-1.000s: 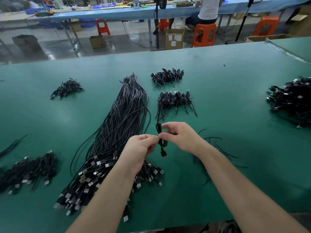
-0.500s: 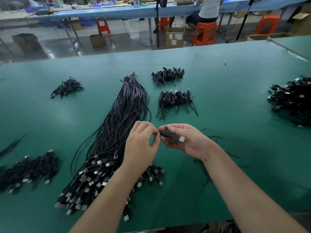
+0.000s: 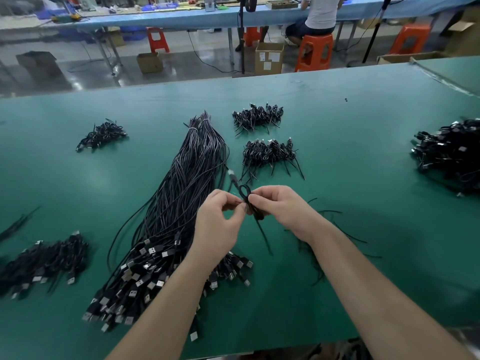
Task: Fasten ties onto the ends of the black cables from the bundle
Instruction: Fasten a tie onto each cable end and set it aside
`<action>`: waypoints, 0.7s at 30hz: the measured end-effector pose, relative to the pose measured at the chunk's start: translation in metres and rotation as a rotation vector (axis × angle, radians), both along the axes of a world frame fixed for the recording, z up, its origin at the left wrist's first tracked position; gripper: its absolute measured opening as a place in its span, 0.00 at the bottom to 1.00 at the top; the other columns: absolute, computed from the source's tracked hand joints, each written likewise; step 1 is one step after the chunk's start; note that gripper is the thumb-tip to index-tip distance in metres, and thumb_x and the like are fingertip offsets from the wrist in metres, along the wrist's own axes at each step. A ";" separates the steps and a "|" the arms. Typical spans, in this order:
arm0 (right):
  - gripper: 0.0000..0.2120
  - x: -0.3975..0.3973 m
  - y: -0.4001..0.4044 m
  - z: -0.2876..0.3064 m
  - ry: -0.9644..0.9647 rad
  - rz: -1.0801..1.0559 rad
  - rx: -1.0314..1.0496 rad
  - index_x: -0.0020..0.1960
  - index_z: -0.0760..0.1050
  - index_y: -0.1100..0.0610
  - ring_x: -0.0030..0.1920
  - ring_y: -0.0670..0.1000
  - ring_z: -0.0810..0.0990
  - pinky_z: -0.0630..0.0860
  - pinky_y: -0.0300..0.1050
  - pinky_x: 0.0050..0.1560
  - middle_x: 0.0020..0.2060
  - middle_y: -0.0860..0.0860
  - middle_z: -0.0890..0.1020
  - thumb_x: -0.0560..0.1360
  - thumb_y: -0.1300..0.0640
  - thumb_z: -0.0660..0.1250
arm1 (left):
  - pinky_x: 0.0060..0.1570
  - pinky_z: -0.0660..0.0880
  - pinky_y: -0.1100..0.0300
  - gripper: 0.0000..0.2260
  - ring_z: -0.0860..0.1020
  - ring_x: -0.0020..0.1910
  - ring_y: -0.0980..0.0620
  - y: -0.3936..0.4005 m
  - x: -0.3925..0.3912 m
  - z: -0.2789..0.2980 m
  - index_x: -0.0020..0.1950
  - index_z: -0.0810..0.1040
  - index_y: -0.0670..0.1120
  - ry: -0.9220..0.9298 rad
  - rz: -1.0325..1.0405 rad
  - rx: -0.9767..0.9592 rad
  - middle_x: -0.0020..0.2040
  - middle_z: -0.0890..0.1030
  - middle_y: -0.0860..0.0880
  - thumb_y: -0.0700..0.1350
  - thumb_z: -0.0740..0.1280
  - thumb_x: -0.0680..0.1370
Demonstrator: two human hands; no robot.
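You work at a green surface [image 3: 363, 141]; a second green one [image 3: 457, 71] adjoins it at the far right. Past its far edge lies a grey floor [image 3: 85, 74] with a dark box [image 3: 39, 64] at left, a small carton [image 3: 150, 62] nearer the middle and a taller carton [image 3: 269, 58] with white labels. Behind them runs a long blue bench [image 3: 181, 20]. Orange stools [image 3: 157, 40] stand along it, and a person in a white shirt [image 3: 322, 11] sits on one [image 3: 315, 51], back turned to you. A black stand [image 3: 242, 42] rises just left of the tall carton.
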State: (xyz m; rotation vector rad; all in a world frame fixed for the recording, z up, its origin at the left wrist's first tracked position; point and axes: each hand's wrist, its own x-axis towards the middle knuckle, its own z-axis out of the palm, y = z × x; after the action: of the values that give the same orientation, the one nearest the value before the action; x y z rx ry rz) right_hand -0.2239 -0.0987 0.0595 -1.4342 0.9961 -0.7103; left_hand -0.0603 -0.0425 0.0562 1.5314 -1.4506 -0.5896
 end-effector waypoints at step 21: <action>0.12 -0.008 0.003 0.001 0.167 0.194 -0.215 0.55 0.85 0.46 0.50 0.52 0.81 0.79 0.54 0.55 0.51 0.52 0.85 0.79 0.61 0.69 | 0.44 0.71 0.57 0.07 0.74 0.38 0.52 -0.005 0.020 0.008 0.39 0.81 0.44 0.326 -0.141 0.490 0.34 0.80 0.50 0.42 0.73 0.77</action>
State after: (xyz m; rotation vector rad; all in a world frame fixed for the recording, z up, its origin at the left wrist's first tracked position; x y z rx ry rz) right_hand -0.2318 -0.0955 0.0609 -1.7747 0.9120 -0.5751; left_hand -0.0402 -0.0472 0.0640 1.6054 -1.2188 -1.2913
